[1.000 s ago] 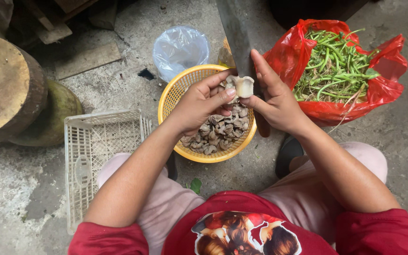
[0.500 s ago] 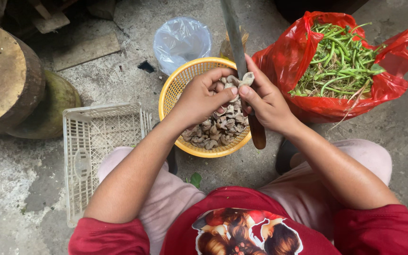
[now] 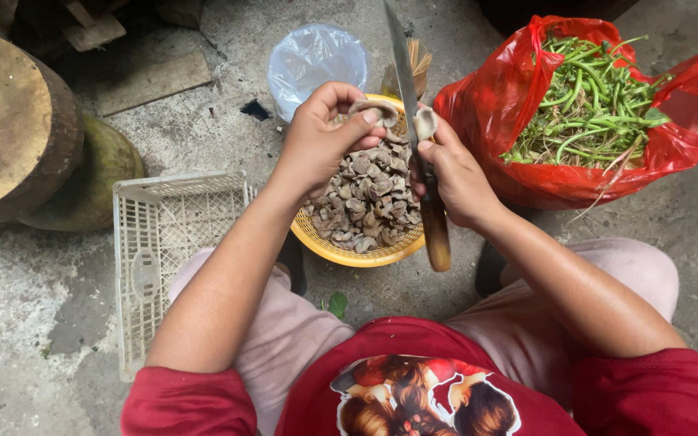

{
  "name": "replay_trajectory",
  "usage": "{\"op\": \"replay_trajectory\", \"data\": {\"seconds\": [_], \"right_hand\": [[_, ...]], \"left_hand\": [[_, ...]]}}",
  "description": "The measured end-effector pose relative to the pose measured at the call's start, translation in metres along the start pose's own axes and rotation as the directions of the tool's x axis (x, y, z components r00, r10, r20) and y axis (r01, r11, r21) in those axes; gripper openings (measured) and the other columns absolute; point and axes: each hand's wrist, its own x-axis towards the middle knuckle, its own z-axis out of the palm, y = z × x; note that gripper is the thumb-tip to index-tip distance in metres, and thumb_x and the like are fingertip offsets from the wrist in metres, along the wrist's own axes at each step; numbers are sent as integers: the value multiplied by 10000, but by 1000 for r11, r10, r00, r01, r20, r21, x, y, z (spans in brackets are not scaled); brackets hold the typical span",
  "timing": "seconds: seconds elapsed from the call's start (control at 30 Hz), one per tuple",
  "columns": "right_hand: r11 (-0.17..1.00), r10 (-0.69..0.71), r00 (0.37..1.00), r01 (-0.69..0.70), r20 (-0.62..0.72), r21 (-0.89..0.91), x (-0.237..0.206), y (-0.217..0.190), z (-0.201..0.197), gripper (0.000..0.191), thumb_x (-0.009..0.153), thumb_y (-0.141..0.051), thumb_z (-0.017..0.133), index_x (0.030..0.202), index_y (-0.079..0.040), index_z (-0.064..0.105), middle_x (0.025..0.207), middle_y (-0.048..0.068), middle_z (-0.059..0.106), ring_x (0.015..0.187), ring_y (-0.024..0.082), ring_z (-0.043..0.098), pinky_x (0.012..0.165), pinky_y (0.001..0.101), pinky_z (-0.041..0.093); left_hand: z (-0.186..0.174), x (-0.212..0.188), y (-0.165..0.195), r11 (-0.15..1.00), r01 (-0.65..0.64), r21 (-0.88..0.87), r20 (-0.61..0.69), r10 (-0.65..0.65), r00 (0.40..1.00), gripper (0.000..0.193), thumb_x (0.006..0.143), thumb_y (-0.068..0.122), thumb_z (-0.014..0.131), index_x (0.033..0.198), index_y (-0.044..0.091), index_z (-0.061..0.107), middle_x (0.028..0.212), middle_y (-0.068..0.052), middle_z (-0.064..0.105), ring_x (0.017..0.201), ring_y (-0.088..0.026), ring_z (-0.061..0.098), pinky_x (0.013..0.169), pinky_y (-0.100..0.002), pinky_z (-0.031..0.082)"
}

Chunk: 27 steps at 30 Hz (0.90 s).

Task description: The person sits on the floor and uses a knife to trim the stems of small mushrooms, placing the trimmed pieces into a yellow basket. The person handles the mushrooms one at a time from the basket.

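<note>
My left hand [image 3: 325,133] pinches a brown mushroom piece [image 3: 375,110] above the yellow basket [image 3: 341,250], which holds several grey-brown mushrooms [image 3: 365,206]. My right hand [image 3: 454,173] grips a knife [image 3: 404,73] by its wooden handle [image 3: 436,234], blade pointing away from me, and also holds a pale mushroom piece [image 3: 424,123] against the blade with the thumb. Both hands hover over the basket, close together.
A red plastic bag [image 3: 543,173] of green stalks [image 3: 591,105] sits at the right. A clear plastic-lined container [image 3: 315,58] stands behind the basket. A white plastic crate [image 3: 163,242] lies at the left, beside a round wooden block [image 3: 10,121]. The floor is rough concrete.
The mushroom that both hands held together is now in two pieces, one in each hand. The knife blade has turned edge-on between them.
</note>
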Motion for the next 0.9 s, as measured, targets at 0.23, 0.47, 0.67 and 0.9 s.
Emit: {"op": "replay_trajectory", "data": {"seconds": [0.23,0.47,0.67,0.9], "right_hand": [[993,26,999,-30,41,110,2,3,4,620,998,-257,688,1527,-178,375,1002,-27,577,786,77,548,677,271,498],[996,-12,999,8,44,90,6,-2,6,473,1026,-252,676,1418,-128,442,1033,-23,591,812,83,563,703,272,517],[996,-7,999,3,50,93,8,-1,4,386,1075,-249,614,1407,-115,468,974,-18,557,745,78,528,672,272,514],[857,-270,963,243,7,-454,15,12,1,424,1137,-255,588,1513,-91,477,1126,37,604,973,138,562,857,316,493]], "left_hand": [[19,-18,-17,960,186,-208,51,-179,983,466,962,25,648,1405,7,505,1140,-99,698,949,-142,724,808,-238,611],[30,-26,-34,984,155,-83,59,-151,987,320,992,80,698,1288,-40,678,1044,-95,748,839,-118,702,744,-233,556],[25,-17,-25,967,214,-137,96,-202,975,313,923,91,706,1215,-20,680,1007,-96,769,779,-167,750,704,-297,624],[11,4,-53,986,168,19,28,-168,985,325,920,104,766,1211,-32,712,1015,-70,769,831,-105,710,738,-241,596]]}}
